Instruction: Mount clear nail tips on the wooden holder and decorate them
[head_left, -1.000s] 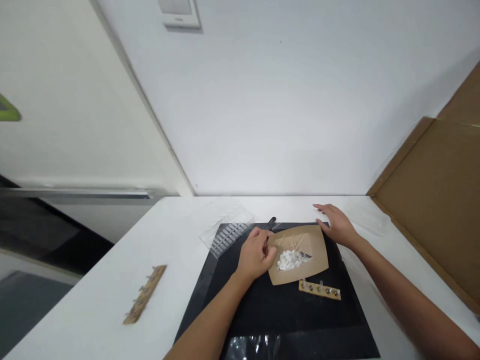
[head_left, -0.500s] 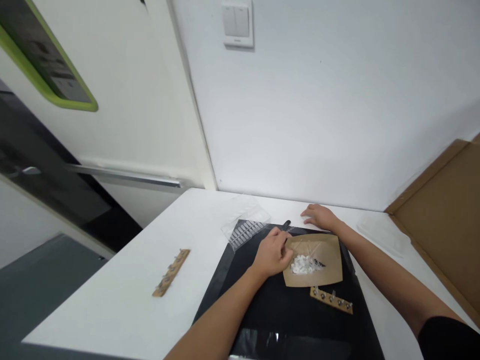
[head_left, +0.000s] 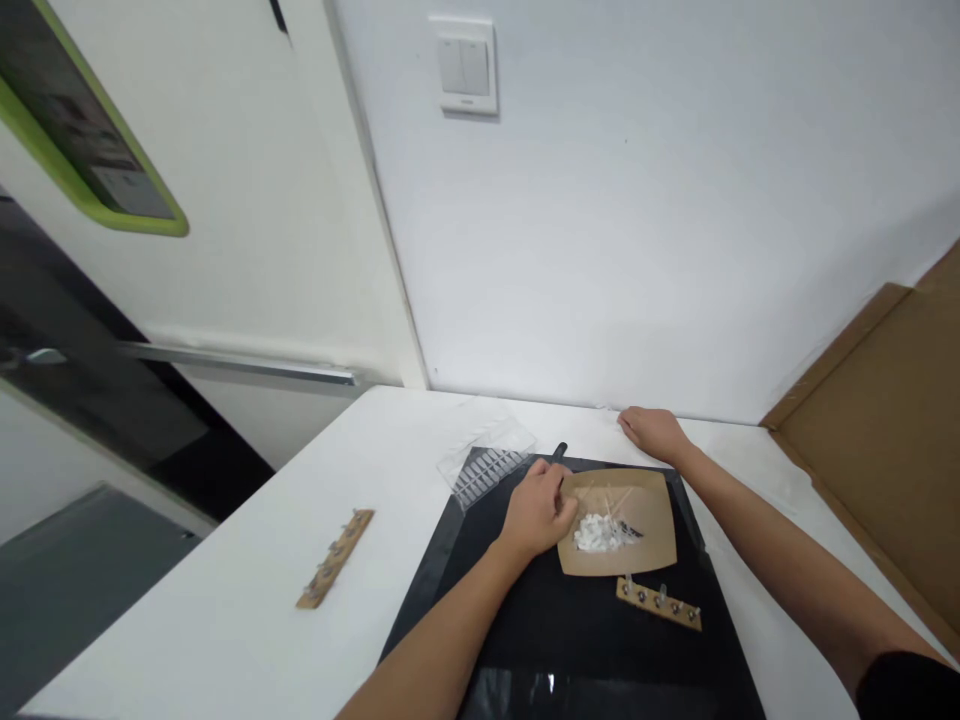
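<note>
My left hand (head_left: 534, 508) is closed, its fingers curled round a slim black tool (head_left: 559, 452) whose dark end sticks out past the knuckles. Right beside it sits a brown paper tray (head_left: 656, 555) holding a heap of small white pieces (head_left: 596, 533), a few thin sticks and some dark bits. Farther back, close to the wall, my right hand (head_left: 651, 432) has its fingers drawn together; what they hold, if anything, cannot be made out. In front of the tray lies a short wooden strip (head_left: 660, 603) with several small upright pegs.
Everything on the black board (head_left: 540, 630) rests on a white table (head_left: 247, 590). A clear sheet of nail-shaped pieces (head_left: 487, 472) overlaps the board's back left corner. Another pegged wooden strip (head_left: 334, 560) lies at left. Brown cardboard (head_left: 877, 420) stands at right against the wall.
My right hand has shifted slightly right, and its fingers, spread before, are now drawn together. My left hand keeps its place beside the tray. The view has tilted a little.
</note>
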